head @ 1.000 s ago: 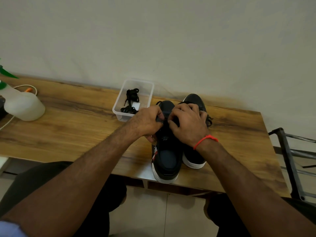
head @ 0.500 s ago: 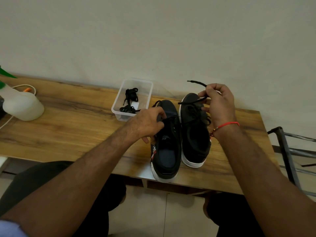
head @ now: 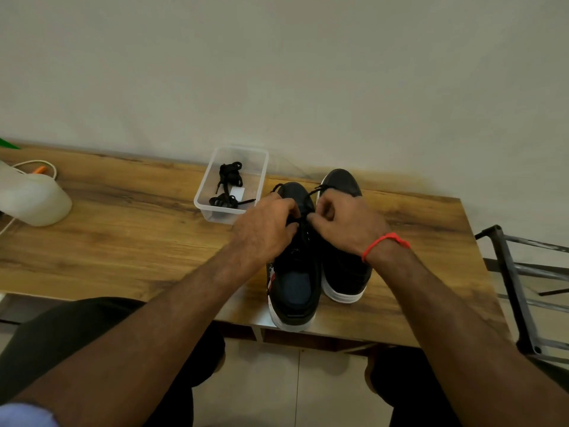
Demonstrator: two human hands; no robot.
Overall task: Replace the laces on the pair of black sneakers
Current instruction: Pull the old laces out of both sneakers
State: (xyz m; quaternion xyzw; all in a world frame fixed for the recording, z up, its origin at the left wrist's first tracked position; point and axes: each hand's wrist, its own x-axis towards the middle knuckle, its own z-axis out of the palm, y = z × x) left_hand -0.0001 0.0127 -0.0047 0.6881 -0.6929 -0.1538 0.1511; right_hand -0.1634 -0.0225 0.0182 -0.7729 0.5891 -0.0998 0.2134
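Two black sneakers with white soles stand side by side on the wooden table point(head: 129, 241), toes toward the wall. The left sneaker point(head: 294, 285) is nearer me, the right sneaker point(head: 343, 272) slightly farther. My left hand point(head: 266, 231) grips the left sneaker's lacing area, fingers curled over it. My right hand point(head: 345, 224), with a red thread at the wrist, pinches a black lace point(head: 311, 194) that loops over the left sneaker's toe. The eyelets are hidden under both hands.
A clear plastic box point(head: 212, 183) behind the sneakers holds black laces point(head: 230, 175) and a small white card. A white spray bottle point(head: 34, 200) stands at the far left with a white cable. A metal chair frame point(head: 514, 288) stands right of the table.
My right hand, which had lifted a lace end high over the right sneaker, has come back down to the left sneaker's lacing. My left hand stayed on that sneaker.
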